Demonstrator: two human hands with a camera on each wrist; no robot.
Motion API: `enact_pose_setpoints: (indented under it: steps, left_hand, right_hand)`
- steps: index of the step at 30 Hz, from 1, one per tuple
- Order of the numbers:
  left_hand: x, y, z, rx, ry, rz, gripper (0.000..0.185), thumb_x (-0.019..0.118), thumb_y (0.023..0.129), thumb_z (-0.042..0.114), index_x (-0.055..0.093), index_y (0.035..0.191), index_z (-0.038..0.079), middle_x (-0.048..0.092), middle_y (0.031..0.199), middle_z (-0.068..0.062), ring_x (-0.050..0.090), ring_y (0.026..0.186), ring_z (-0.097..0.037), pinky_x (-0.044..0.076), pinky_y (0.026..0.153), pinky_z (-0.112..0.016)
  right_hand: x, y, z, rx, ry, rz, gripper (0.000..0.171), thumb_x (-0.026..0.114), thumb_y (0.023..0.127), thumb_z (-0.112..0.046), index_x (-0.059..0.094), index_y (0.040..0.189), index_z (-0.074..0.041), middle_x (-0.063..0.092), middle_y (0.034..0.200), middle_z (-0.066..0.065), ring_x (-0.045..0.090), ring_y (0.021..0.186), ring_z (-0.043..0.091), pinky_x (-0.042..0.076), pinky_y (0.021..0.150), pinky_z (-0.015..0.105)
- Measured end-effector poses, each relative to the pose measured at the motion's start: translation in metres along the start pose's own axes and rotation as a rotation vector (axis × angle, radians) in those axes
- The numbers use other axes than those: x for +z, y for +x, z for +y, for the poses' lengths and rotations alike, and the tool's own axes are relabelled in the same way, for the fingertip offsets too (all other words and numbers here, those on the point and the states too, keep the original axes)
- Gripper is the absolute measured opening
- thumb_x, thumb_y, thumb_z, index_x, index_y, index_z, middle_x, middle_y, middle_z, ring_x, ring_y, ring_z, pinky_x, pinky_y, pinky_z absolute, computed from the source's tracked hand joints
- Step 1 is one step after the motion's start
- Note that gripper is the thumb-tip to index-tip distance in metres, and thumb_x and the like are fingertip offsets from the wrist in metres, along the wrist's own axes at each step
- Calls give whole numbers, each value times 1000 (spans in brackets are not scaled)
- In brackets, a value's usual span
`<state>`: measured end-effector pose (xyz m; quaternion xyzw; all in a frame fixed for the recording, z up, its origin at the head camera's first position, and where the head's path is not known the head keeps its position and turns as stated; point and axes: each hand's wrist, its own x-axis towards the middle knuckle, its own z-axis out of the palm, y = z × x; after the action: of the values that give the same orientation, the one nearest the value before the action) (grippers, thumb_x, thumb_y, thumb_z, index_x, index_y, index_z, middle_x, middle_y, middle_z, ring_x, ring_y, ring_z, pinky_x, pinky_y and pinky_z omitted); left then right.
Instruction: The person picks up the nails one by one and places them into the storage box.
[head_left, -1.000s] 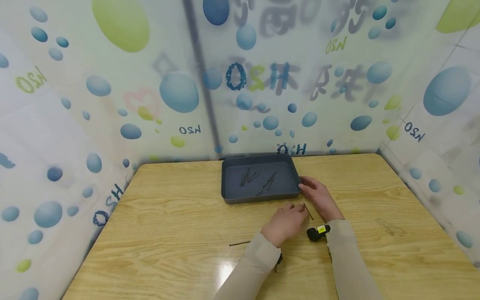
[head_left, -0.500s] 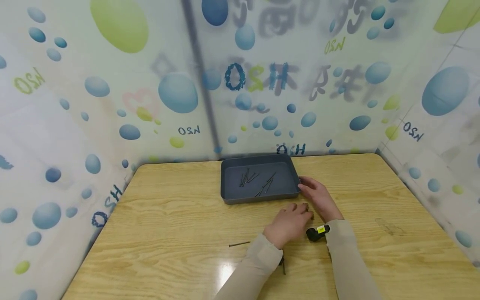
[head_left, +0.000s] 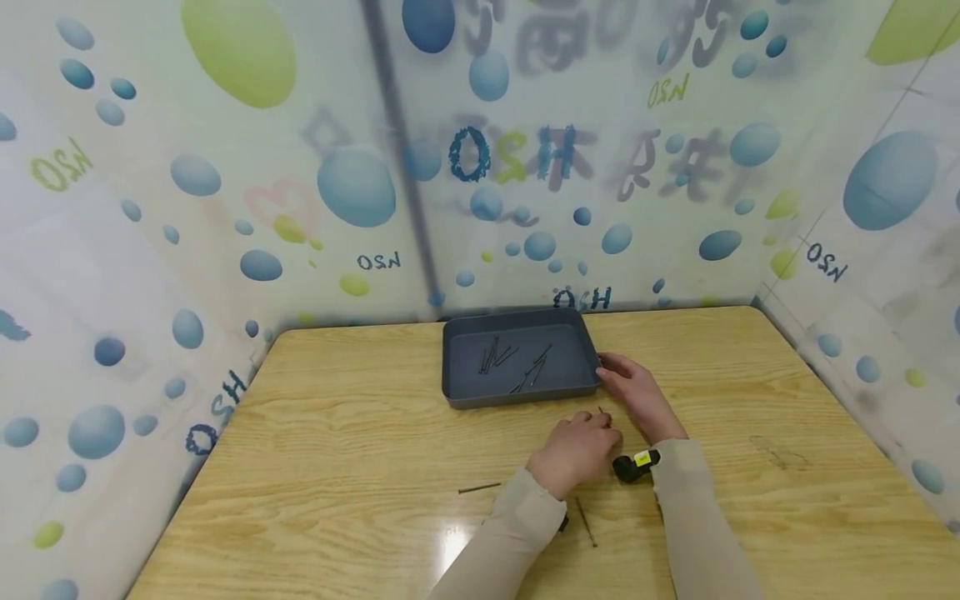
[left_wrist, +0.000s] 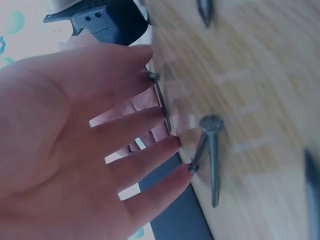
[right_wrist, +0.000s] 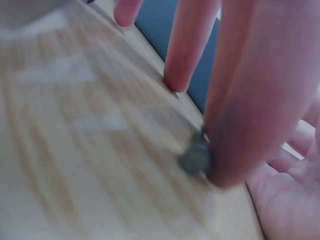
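While the left hand (head_left: 576, 446) pinches a nail (left_wrist: 161, 102), right hand (head_left: 636, 393) rests — at tray (head_left: 517, 392).

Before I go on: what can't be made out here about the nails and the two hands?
- Head view: left hand covers its fingertips; a grip on the nail is unreadable.
- Right wrist view: blur; nail head under a finger, shaft hidden.
- Head view: nails in the tray too small to count.
- Right hand: contact with the tray unclear.
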<state>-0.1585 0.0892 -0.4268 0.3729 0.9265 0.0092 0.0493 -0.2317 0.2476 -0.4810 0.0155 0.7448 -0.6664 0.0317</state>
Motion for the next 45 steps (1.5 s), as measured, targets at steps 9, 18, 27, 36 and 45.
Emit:
enact_pose_setpoints:
  steps: [9, 18, 27, 36, 45]
  left_hand:
    - [-1, -1, -1, -9, 1, 60, 15, 57, 88, 23, 68, 97, 30, 53, 94, 9, 50, 85, -8, 43, 75, -21]
    - [1, 2, -4, -61, -41, 73, 13, 61, 85, 19, 70, 84, 28, 53, 86, 8, 49, 80, -9, 42, 68, -20]
    - [0, 1, -4, -61, -21, 76, 12, 67, 81, 17, 69, 75, 27, 52, 82, 7, 49, 77, -9, 41, 66, -20]
    - [1, 0, -2, -84, 17, 82, 10, 61, 86, 22, 68, 92, 25, 55, 91, 3, 51, 84, -12, 44, 72, -23]
    - [2, 1, 0, -118, 48, 81, 8, 62, 84, 21, 69, 82, 25, 60, 78, 5, 57, 71, -11, 47, 60, -25]
  right_hand:
    - [-2, -2, 0, -5, -63, 4, 52, 55, 89, -35, 40, 134, -14, 40, 134, 5, 41, 120, 20, 33, 97, 41]
    - [-3, -2, -2, -12, -88, 15, 51, 53, 89, -34, 41, 134, -12, 40, 135, 8, 41, 120, 22, 33, 97, 41]
    - [0, -12, -19, 0, -54, -13, 50, 52, 91, -27, 38, 135, -8, 38, 136, 12, 37, 122, 24, 30, 99, 43]
    - [-2, -3, -2, -10, -83, 3, 53, 55, 89, -34, 40, 135, -12, 40, 135, 7, 40, 120, 21, 31, 98, 41]
    - [4, -15, -27, 2, -64, -8, 51, 53, 91, -26, 39, 135, -6, 37, 136, 13, 37, 122, 26, 28, 99, 44]
